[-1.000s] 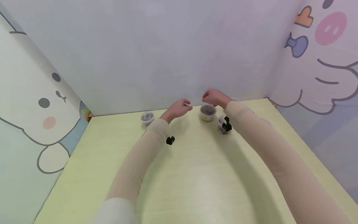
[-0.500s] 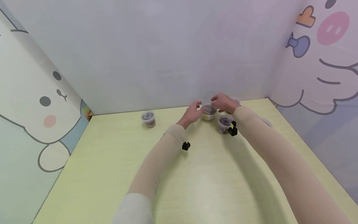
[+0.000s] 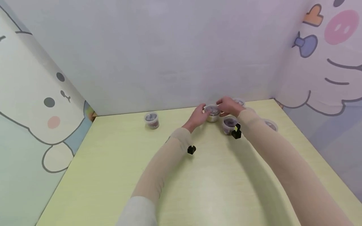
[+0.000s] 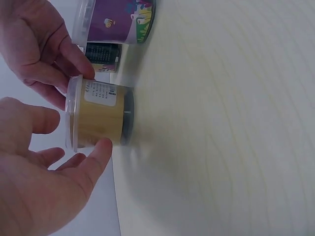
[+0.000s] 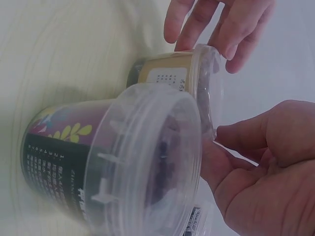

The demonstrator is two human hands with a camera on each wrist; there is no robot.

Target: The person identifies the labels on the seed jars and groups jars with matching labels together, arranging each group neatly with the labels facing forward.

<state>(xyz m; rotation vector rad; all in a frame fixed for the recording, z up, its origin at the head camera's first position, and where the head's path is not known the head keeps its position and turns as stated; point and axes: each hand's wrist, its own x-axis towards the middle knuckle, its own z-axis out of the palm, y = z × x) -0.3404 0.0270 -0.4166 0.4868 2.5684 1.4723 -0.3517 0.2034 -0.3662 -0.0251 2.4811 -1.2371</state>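
A round clear-lidded tub with a tan label [image 4: 101, 118] stands near the table's back edge, between both hands. In the left wrist view, my left hand [image 4: 44, 182] touches its side with a fingertip, the other fingers loosely bent and the thumb beside the lid. My right hand [image 5: 270, 167] pinches the lid's rim on the opposite side with thumb and finger. Just in front of that hand is a purple-and-black tub [image 5: 69, 162] with a translucent lid, partly covering the tan one in the right wrist view. Whether the tan tub's lid is loose cannot be told.
Another small tub [image 3: 152, 121] stands apart at the back left of the pale yellow table [image 3: 113, 157]. More tubs are at the right, one by the wall [image 3: 239, 101] and one [image 3: 271, 124] partly behind the right sleeve. A white wall [image 3: 175, 62] rises behind the table.
My left hand has moved right to the tan tub. My right hand has come down from above it to its lid, shifting slightly right. The tubs appear to stay in place.
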